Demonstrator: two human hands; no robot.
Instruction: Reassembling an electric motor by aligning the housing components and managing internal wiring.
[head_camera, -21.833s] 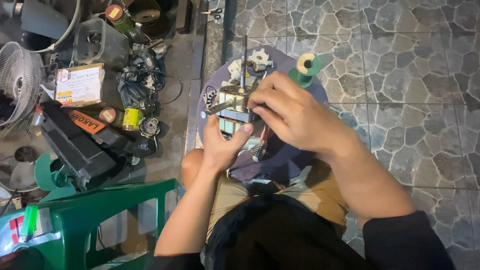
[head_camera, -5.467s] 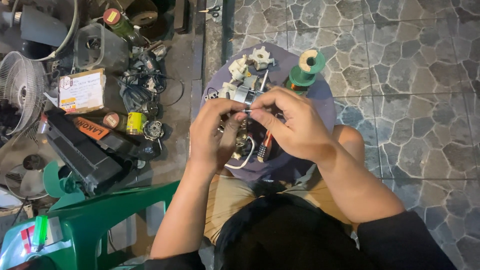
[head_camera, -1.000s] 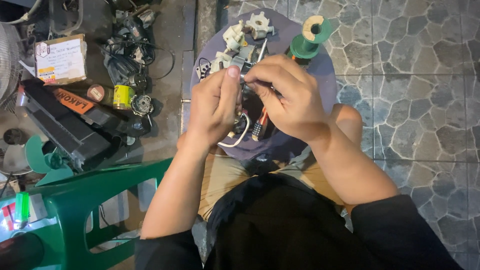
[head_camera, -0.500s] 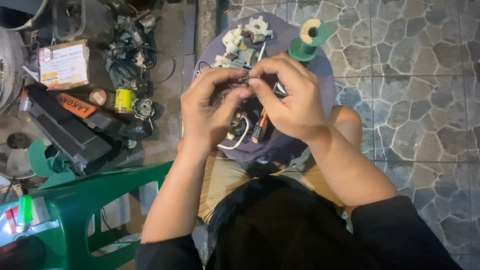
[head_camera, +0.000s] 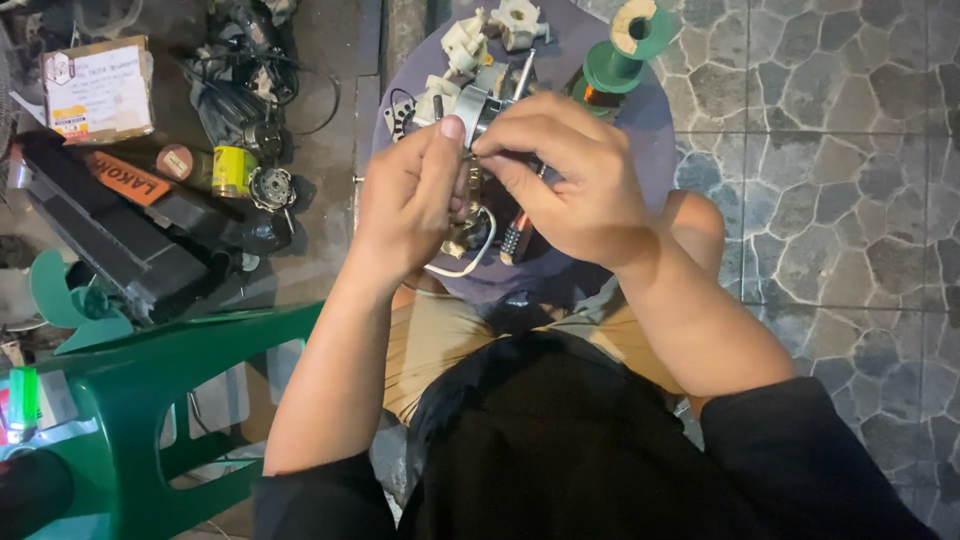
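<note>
Over the round purple board (head_camera: 640, 120), left hand (head_camera: 405, 200) and right hand (head_camera: 570, 175), each grip pinching the small metal part (head_camera: 478, 100).

I see the operator's two bare forearms, uncovered from the elbows down to the left hand (head_camera: 410, 195) and right hand (head_camera: 570, 180). Neither hand wears a glove, ring or watch. A black top with short black sleeves (head_camera: 560, 450) covers the torso. Tan shorts (head_camera: 440, 340) cover the thighs.
</note>
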